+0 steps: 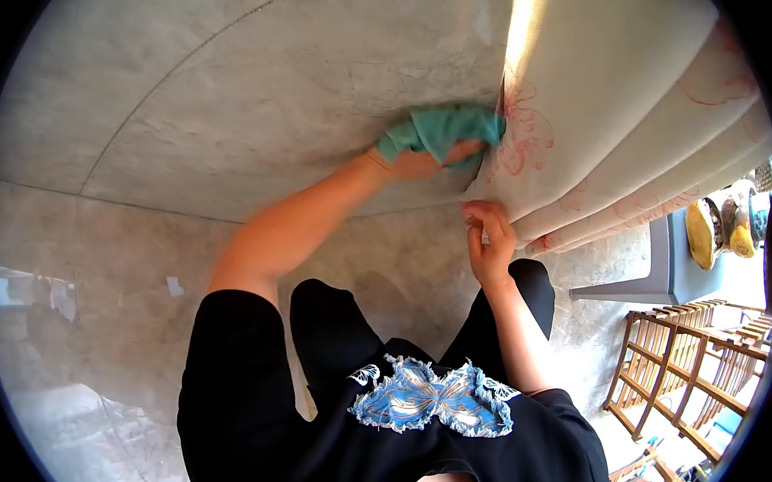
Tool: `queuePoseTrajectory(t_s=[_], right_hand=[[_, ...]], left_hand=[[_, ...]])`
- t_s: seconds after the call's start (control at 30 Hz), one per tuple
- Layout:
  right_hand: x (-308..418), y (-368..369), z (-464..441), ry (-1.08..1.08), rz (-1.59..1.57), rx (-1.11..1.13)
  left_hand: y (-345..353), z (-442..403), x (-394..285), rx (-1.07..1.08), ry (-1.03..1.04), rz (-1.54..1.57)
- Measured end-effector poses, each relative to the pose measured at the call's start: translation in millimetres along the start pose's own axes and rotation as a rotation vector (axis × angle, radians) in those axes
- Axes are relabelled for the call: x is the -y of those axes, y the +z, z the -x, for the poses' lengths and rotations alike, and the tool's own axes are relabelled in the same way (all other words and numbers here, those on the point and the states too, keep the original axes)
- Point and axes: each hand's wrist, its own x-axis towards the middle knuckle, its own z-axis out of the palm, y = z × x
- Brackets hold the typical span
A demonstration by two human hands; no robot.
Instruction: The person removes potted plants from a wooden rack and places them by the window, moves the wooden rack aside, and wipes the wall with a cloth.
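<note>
My left hand [415, 165] is pressed over a green cloth [447, 130], its fingers partly wrapped in the folds. The cloth lies against the grey marbled wall [263, 89], right where it meets the pale curtain. My right hand [492, 246] is at the lower edge of the curtain [598, 121], which has red flower outlines. Its bent fingers appear to pinch the hem, though the fingertips are partly hidden. The left forearm is slightly blurred.
Glossy grey floor tiles [144, 256] lie below the wall. On the right, a grey stool [691, 263] bears yellow items. Beyond it is a brown slatted wooden rack [669, 365]. My bent knees [335, 316] are close beneath my arms.
</note>
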Motion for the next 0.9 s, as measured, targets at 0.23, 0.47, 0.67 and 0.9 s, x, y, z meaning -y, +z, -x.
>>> queuePoseTrajectory(t_s=[0.23,0.47,0.67,0.9], right_hand=[[-9.8,6.5,36.2,0.267,-0.075,0.267],[-21.7,17.1,39.2,0.573,-0.054,0.455],[-40.9,26.3,47.0,0.599,-0.11,0.504],[-73.9,14.4,44.1,0.678,-0.138,0.507]], left_hand=[[121.2,81.6,19.5,0.17,-0.192,0.565],[171.0,134.2,14.7,0.371,-0.528,0.579],[138.7,179.0,32.8,0.333,-0.444,0.319],[-44.7,182.2,70.9,0.295,-0.255,0.439]])
